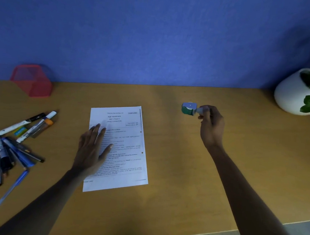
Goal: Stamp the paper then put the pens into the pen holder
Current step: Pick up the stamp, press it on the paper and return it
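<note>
Against the blue wall at far left, the red mesh pen holder [32, 79] is standing on the tabletop [174, 157], and nearer me the pens [16, 141] are lying in a loose heap. At centre, my left hand [91, 149] is resting flat and open on the paper [126, 148], pinning its left side. Further right, my right hand [211, 126] is holding a grip closed around the green stamp [189, 108], lifted beside the paper. A white plant pot [292, 91] is sitting at far right.
</note>
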Available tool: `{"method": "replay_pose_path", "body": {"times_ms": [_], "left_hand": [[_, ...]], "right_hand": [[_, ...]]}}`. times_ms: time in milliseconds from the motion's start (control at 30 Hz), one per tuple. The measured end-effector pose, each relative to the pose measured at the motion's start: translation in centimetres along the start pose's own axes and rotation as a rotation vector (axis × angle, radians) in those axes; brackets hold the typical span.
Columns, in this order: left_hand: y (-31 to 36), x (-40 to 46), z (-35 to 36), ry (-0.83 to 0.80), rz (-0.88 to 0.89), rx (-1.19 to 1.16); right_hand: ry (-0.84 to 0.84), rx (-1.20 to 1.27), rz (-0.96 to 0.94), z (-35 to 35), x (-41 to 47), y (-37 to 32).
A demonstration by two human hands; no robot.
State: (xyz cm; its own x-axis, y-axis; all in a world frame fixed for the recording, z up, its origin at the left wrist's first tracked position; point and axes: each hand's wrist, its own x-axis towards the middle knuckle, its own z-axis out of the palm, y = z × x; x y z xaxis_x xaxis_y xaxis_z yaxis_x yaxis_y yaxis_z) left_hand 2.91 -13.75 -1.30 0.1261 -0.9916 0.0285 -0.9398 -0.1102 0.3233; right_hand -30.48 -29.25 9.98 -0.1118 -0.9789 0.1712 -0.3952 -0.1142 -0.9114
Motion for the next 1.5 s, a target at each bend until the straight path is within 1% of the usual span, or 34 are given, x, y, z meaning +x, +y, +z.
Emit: {"method": "replay_pose_path", "body": {"times_ms": [233, 300, 367, 433, 500, 567, 833, 1067, 1267, 1500], "left_hand": [[-0.5, -2.0, -0.2, -0.08, -0.018, -0.004], [-0.6, -2.1, -0.2, -0.11, -0.013, 0.004], [-0.7, -2.2, -0.2, -0.127, -0.017, 0.005], [-0.7, -2.0, -0.4, -0.129, -0.031, -0.01], [-0.7, -1.9, -0.6, -0.134, -0.031, -0.012], [-0.8, -1.8, -0.8, -0.143, -0.022, -0.003], [-1.5, -2.3, -1.1, -0.15, -0.008, 0.034], [-2.1, -3.1, -1.4, -0.129, -0.05, 0.061], [-2.4, -3.7, -1.6, -0.098, -0.035, 0.049], [-2.8, -3.9, -1.4, -0.114, -0.039, 0.056]], "right_hand": [[-0.013, 0.232, 0.187, -0.9, -4.1, -4.4], [-0.032, 0.331, 0.257, -1.1, -5.2, -5.4], [-0.037, 0.5, 0.377, -1.1, -6.2, -6.4], [-0.069, 0.738, 0.5, -0.9, -7.3, -7.3], [-0.139, 0.915, 0.558, -0.6, -8.3, -8.2], [-0.193, 1.024, 0.589, -0.4, -9.2, -9.2], [-0.39, 1.238, 0.604, -0.3, -11.7, -13.5], [-0.532, 1.369, 0.543, -1.0, -13.8, -16.6], [-0.542, 1.457, 0.516, -1.6, -15.2, -18.3], [-0.552, 1.5, 0.493, -2.1, -16.0, -19.2]]}}
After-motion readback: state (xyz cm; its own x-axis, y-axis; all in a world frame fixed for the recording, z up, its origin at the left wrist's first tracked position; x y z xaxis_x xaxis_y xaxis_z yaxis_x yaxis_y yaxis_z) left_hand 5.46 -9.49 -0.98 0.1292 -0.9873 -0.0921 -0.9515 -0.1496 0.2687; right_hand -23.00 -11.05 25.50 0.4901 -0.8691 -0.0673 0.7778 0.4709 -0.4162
